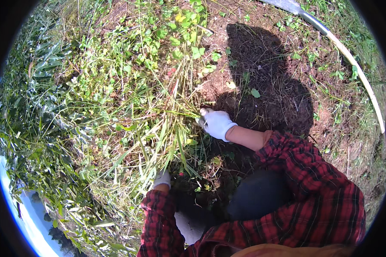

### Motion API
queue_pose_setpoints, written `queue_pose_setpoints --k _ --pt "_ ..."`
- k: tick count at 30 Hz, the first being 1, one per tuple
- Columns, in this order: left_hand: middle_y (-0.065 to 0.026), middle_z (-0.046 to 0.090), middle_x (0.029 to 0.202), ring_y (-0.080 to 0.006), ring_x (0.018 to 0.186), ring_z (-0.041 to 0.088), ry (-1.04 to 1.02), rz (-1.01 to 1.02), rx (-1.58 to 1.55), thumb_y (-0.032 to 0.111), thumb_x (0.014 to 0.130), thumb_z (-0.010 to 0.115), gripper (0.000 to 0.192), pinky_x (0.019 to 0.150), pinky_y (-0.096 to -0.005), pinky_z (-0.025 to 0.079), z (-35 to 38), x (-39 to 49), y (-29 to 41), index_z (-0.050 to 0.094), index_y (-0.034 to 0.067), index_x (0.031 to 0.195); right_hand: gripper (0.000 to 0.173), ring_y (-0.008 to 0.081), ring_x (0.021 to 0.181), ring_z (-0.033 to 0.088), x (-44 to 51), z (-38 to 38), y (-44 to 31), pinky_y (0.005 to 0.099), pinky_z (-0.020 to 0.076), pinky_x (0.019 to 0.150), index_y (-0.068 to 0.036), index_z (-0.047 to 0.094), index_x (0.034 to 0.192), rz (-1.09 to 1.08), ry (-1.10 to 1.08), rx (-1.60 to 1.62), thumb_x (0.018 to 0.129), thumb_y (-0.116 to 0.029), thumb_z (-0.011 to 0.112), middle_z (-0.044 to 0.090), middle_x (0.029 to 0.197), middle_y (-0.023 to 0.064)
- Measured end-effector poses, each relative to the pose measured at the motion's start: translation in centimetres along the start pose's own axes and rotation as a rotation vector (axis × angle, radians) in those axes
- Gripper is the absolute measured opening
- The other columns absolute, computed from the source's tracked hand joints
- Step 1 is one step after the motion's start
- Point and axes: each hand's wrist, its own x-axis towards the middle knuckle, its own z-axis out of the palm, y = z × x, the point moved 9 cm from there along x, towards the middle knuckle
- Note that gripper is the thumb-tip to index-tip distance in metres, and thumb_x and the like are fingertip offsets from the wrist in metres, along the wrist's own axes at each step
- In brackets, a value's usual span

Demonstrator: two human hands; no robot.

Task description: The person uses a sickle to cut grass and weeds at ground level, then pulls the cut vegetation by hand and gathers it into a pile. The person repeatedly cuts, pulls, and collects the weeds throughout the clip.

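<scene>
My right hand (216,123), in a white work glove, is closed around a few thin green grass stems at the right side of a loose bunch of long grass (170,125). The bunch holds green and dry yellow blades that fan out up and down. My left hand (162,180), also in a white glove, is at the lower end of the bunch; grass covers its fingers, so its grip is hidden. A small red thing (171,72) shows among the upper stems, and another red spot (181,174) lies near my left hand.
A long-handled tool, with a metal head (284,4) and pale wooden handle (362,70), lies along the upper right. Leafy weeds (41,106) grow thickly at the left. Brown soil with dry litter (260,80) lies beyond my right hand, partly in shadow. My dark-clad knee (257,194) is close below.
</scene>
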Motion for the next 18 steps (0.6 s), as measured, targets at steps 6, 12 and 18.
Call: queue_pose_setpoints --k 6,12,18 --pt "-0.0218 0.058 0.102 -0.034 0.098 0.056 0.002 0.021 -0.056 0.019 0.08 0.052 0.025 0.082 -0.043 0.046 -1.9 -0.5 0.3 0.055 0.006 0.102 0.055 0.0327 0.096 0.055 -9.4 -1.3 -5.0 0.0393 0.0403 0.086 -0.011 0.045 0.123 -0.59 -0.628 0.292 0.08 -0.045 0.053 0.059 0.106 0.0159" --pt "-0.0203 0.059 0.101 -0.0353 0.096 0.057 0.055 0.077 0.015 0.022 0.084 0.046 0.024 0.08 -0.0446 0.046 0.7 2.1 -0.3 0.056 0.007 0.1 0.064 0.0316 0.107 0.05 7.4 -25.0 6.5 0.0394 0.042 0.089 -0.017 0.033 0.13 0.074 0.605 -0.306 0.075 -0.031 0.063 0.036 0.131 0.0126" --pt "-0.0225 0.052 0.113 -0.036 0.105 0.051 0.108 0.079 -0.087 0.016 0.085 0.039 0.028 0.088 -0.0434 0.042 2.3 3.3 -1.9 0.048 0.007 0.111 0.062 0.031 0.104 0.051 20.0 -23.7 3.8 0.0379 0.0429 0.087 -0.011 0.034 0.129 -0.246 0.695 -0.294 0.076 -0.026 0.062 0.04 0.127 0.0161"
